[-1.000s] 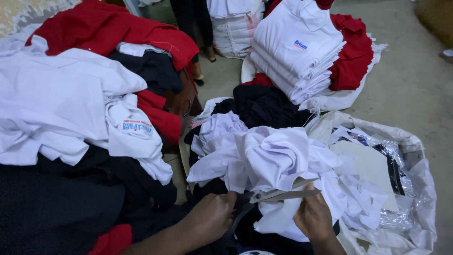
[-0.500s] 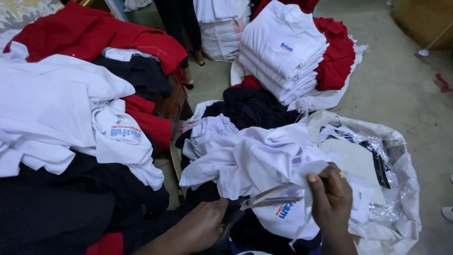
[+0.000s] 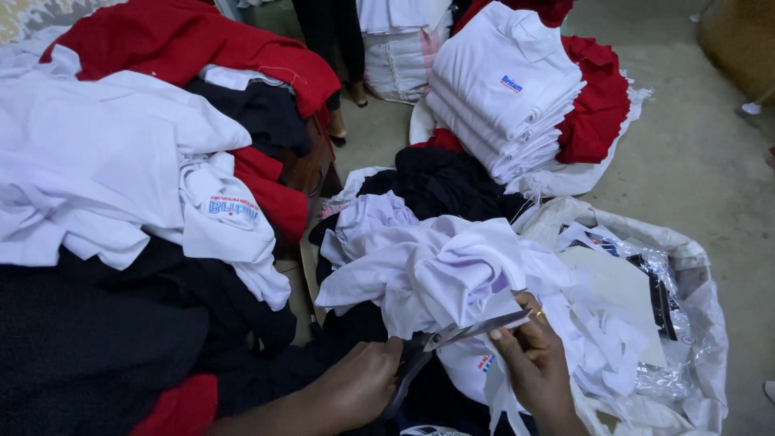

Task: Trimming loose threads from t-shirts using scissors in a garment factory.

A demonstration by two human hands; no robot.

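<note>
The left hand [image 3: 355, 387] sits at the lower centre of the view, fingers curled around the handle end of a pair of scissors [image 3: 452, 343]. The grip itself is partly hidden by dark cloth. The scissor blades are parted and point up and to the right, the tips lying against a crumpled white shirt [image 3: 436, 270].

The right hand [image 3: 537, 363] is just beside the blade tips. Its fingers pinch a fold of the same white shirt, close to a small blue and red printed mark on the fabric. A ring shows on one finger.

The white shirt lies heaped in front of the person, on top of black garments [image 3: 452, 178]. To the right of it is a white sack [image 3: 694, 339] on the floor, holding white fabric offcuts, clear plastic wrapping and a sheet of card.

Behind, a folded stack of white shirts [image 3: 500, 97] rests on red garments [image 3: 597, 105]. To the left, a large mixed pile carries loose white shirts [image 3: 105, 161], red shirts [image 3: 186, 40] and black cloth [image 3: 97, 339]. The concrete floor [image 3: 702, 161] is visible at the upper right. Another person's legs [image 3: 331, 40] stand at the top centre, well apart from the hands.
</note>
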